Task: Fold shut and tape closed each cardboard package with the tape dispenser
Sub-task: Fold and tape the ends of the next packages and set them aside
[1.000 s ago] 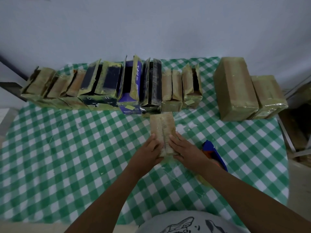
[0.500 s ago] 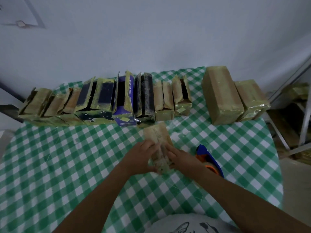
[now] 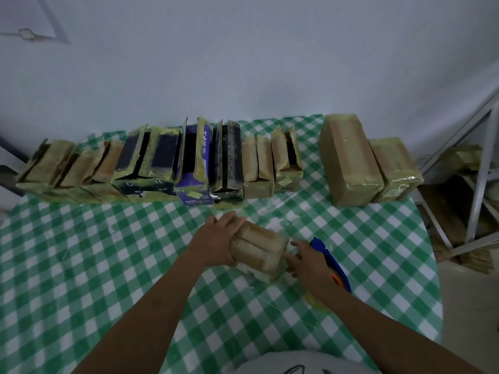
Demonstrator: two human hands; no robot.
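Hands on a small cardboard package (image 3: 258, 248) near the middle of the table (image 3: 108, 265), green-and-white checked cloth underneath. Turned slantwise, long side running roughly left to right, brown and a bit glossy on top. Looks tipped up off the cloth on the far side, but pretty blurry, so can't swear to it.

Flat against its left end, the left hand (image 3: 216, 238), fingers straight and pressed to the cardboard, not curled round anything. At the right end, the right hand (image 3: 306, 263), fingertips touching the box. Can't tell whether pinching it or just resting there, too smeared.

Just right of that hand, a blue tape dispenser (image 3: 334, 263) lying on the cloth, partly hidden by the wrist, with a bit of orange showing.

Along the far edge, a row of open packages (image 3: 159, 160) standing side by side, flaps up. Brownish ones at the left, a couple of dark ones, a purple-blue one about mid-row, then more brown.

Well apart to the right, a big taped package (image 3: 348, 160) with a smaller taped package (image 3: 395, 168) right against its right side, both closed.

Past the table's right edge, a metal shelf frame (image 3: 483, 157), with a pale wall behind the lot.
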